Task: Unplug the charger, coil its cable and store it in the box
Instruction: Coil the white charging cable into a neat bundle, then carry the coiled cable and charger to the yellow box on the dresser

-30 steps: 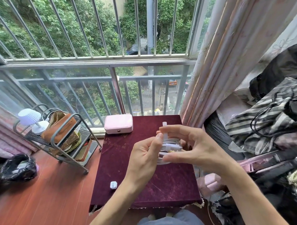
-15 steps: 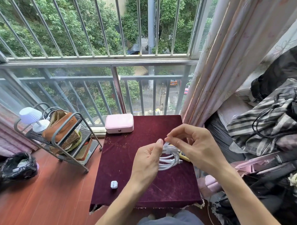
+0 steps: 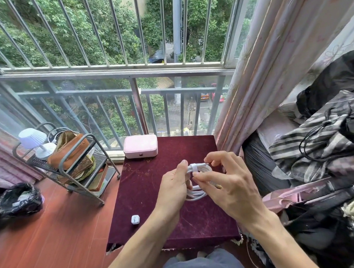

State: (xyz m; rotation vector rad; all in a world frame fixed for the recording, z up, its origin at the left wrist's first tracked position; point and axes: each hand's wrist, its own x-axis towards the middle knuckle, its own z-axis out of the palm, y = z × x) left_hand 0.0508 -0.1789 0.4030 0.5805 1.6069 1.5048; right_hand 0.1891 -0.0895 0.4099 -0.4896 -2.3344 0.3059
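Note:
A white cable [image 3: 199, 169] is wound into a coil and held above the dark red table [image 3: 146, 195]. My left hand [image 3: 174, 188] grips the coil from the left, thumb up against a white strap wrapped around it. My right hand [image 3: 230, 184] pinches the coil at the strap, with a connector end sticking out to the right under its fingers. The small white charger block [image 3: 135, 219] lies on the table near the front left corner. A closed pink box [image 3: 140, 146] sits at the table's far left edge.
A metal rack [image 3: 73, 165] with a brown bag and a small lamp stands left of the table on the red floor. A black bag [image 3: 18, 199] lies at the far left. Curtain and piled bags and clothes [image 3: 323, 148] crowd the right side. Window railing is behind.
The coil has been lowered from its raised position and turned flatter. The strap end that stood upright is now wrapped around the coil, and my right fingers have shifted onto it.

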